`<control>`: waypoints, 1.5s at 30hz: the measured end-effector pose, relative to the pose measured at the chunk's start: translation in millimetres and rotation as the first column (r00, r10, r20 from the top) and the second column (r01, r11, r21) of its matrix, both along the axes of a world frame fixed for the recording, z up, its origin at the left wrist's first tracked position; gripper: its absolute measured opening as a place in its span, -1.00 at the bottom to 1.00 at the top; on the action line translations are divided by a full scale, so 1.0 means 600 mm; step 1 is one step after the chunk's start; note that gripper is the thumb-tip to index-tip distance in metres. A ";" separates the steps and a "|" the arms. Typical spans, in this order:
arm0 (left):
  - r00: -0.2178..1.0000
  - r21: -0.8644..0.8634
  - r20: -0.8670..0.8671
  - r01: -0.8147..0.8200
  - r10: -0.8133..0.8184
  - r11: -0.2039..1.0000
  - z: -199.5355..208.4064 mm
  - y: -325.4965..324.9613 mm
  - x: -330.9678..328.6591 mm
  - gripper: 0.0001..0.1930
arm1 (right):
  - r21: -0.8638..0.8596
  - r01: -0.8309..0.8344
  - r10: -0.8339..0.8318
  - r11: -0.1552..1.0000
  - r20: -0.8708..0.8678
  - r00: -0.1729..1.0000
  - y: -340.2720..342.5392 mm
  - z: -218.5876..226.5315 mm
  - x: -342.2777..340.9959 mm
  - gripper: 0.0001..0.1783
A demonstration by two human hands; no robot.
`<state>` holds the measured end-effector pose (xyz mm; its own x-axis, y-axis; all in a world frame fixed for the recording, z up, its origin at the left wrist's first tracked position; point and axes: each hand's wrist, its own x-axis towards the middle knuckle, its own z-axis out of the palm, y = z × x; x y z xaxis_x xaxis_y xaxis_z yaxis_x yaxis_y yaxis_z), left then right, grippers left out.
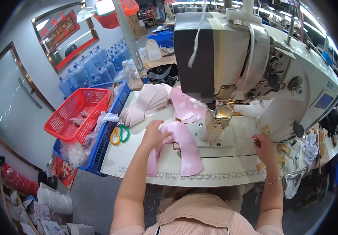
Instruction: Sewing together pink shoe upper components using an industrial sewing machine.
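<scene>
One curved pink piece is lying on our tabletop, beside the sewing machine | we are touching it, left hand spread | we are gripping a small dark thing, right hand

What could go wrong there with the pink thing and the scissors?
The pink curved piece might slip off the table, because its two ends lie close to the front edge; the left hand is on it, near the top. The scissors lie beside the blue basket and could get knocked into it. The red basket sits on the blue one and might slide.
</scene>
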<state>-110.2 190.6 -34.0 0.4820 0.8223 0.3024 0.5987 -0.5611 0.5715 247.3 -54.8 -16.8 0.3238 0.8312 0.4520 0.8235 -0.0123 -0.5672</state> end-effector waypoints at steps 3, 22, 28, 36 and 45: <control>0.946 -0.247 -0.323 -0.059 -0.025 0.967 0.001 0.056 0.052 -0.16 | 0.022 0.118 -0.116 0.993 -0.051 0.992 -0.012 0.003 0.011 -0.78; 0.351 -0.591 0.802 0.346 0.483 0.729 0.167 -0.093 -0.117 -0.61 | -0.354 0.143 -0.179 0.924 -0.071 0.981 -0.029 -0.039 -0.037 -0.80; 0.427 -0.882 0.465 0.298 0.776 0.365 -0.036 -0.263 -0.150 -0.50 | -0.242 0.168 -0.199 0.956 -0.109 0.974 -0.039 -0.049 -0.051 -0.83; 0.021 -0.593 0.701 0.573 0.713 0.566 0.040 -0.207 -0.268 -0.69 | -0.045 -0.330 0.332 0.943 0.051 0.942 0.038 -0.019 -0.152 -0.67; 0.148 -0.417 0.909 0.284 0.390 0.864 0.254 -0.171 -0.253 -0.67 | -0.132 -0.990 0.682 0.044 -0.721 0.126 0.087 0.010 -0.400 -0.87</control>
<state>-261.7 88.1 118.5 0.0180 0.9948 0.1006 -0.6119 -0.0686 0.7879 7.5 -2.5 -11.0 -0.8086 0.5873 -0.0353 0.1493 0.1467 -0.9778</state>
